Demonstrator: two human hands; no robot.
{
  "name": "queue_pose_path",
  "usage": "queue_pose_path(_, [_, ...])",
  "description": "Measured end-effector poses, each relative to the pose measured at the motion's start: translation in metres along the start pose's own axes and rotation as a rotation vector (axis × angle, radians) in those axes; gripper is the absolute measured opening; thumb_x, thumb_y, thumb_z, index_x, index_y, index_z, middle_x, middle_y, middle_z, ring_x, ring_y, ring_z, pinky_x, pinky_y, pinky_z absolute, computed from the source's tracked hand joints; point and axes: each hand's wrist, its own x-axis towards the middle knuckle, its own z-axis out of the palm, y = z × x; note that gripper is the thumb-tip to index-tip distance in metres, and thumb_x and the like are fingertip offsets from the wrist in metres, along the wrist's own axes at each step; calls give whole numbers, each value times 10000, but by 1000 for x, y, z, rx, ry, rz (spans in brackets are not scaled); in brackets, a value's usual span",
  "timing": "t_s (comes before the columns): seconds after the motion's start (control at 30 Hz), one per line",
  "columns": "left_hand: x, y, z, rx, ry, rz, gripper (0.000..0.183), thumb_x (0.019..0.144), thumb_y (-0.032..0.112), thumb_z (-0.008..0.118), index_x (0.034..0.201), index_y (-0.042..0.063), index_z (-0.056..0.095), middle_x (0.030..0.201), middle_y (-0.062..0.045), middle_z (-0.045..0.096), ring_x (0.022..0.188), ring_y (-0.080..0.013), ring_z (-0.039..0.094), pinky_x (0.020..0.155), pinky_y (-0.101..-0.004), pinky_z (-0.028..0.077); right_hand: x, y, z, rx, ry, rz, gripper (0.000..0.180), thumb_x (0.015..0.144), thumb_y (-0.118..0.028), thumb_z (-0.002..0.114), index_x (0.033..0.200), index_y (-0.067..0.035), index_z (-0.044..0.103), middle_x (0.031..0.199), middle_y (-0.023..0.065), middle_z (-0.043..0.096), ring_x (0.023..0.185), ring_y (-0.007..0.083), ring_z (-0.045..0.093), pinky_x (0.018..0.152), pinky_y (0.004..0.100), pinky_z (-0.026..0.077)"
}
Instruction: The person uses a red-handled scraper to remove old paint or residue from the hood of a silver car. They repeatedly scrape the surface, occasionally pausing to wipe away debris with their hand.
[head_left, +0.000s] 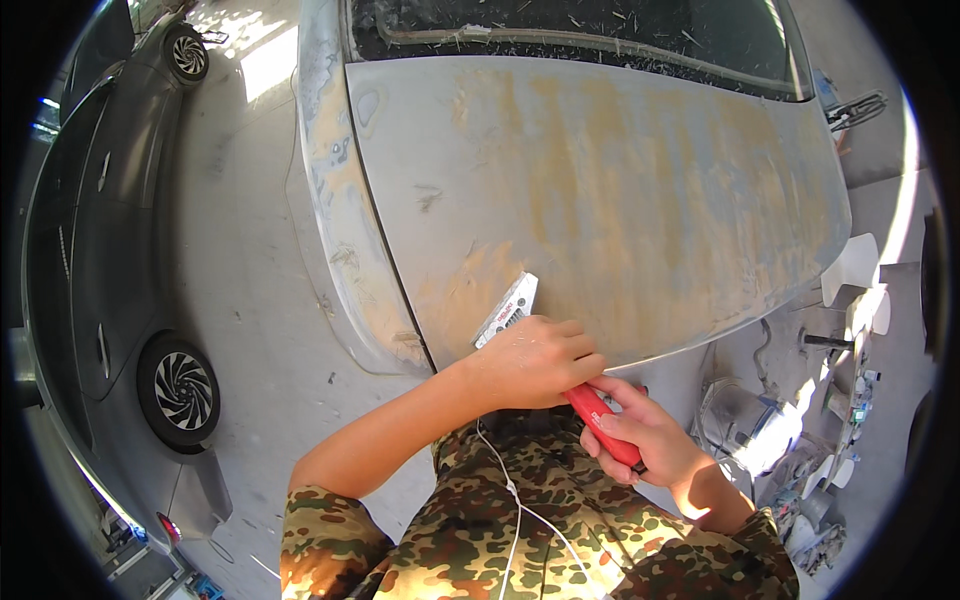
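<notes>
A scraper with a red handle (609, 433) and a wide silver metal head (510, 309) lies slantwise across my front, low over a car's hood or trunk lid (480, 187). My left hand (544, 361) grips it close behind the head and hides much of its shaft. Around the rear of the red handle are the fingers and thumb of my right hand (645, 431). I cannot tell whether the blade edge touches the panel. Grey primer and tan filler streaks cover the panel, with small shavings scattered near the head.
A window glass (600, 34) strewn with shavings borders the panel's far side. On the left stands a dark grey car (112, 247), across a concrete floor (232, 225). To the right are a metal drum (739, 420) and white chairs (851, 270). A white cord (511, 487) hangs before me.
</notes>
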Motion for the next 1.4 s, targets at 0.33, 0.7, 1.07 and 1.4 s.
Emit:
queue_pose_path(0.33, [-20, 4, -11, 125, 36, -82, 346, 646, 254, 842, 714, 122, 530, 678, -16, 555, 664, -237, 579, 662, -376, 455, 4, 1, 21, 192, -50, 40, 670, 1139, -185, 506, 1738, -206, 207, 1033, 119, 592, 544, 125, 511, 440, 262, 359])
queue_pose_path(0.7, [-21, -21, -28, 137, 157, -190, 356, 788, 262, 856, 682, 126, 545, 624, -10, 568, 621, -223, 603, 633, -365, 446, 27, -56, 45, 40, 68, 146, 681, 1145, -197, 517, 1746, -193, 196, 947, 99, 594, 515, 97, 483, 422, 253, 344])
queue_pose_path(1.07, [-17, -33, -34, 162, 137, -237, 389, 741, 265, 876, 675, 121, 520, 621, -27, 565, 607, -253, 599, 624, -393, 449, 39, -78, 40, -90, 46, 137, 656, 1150, -241, 519, 1734, -160, 231, 915, 77, 601, 497, 86, 494, 392, 243, 341])
queue_pose_path(1.4, [-15, -17, -25, 208, 123, -206, 308, 689, 294, 834, 667, 119, 581, 633, -31, 607, 632, -251, 639, 668, -391, 477, 30, -49, 32, -39, -2, 84, 664, 1148, -281, 514, 1737, -173, 228, 939, 70, 604, 496, 82, 488, 383, 241, 327])
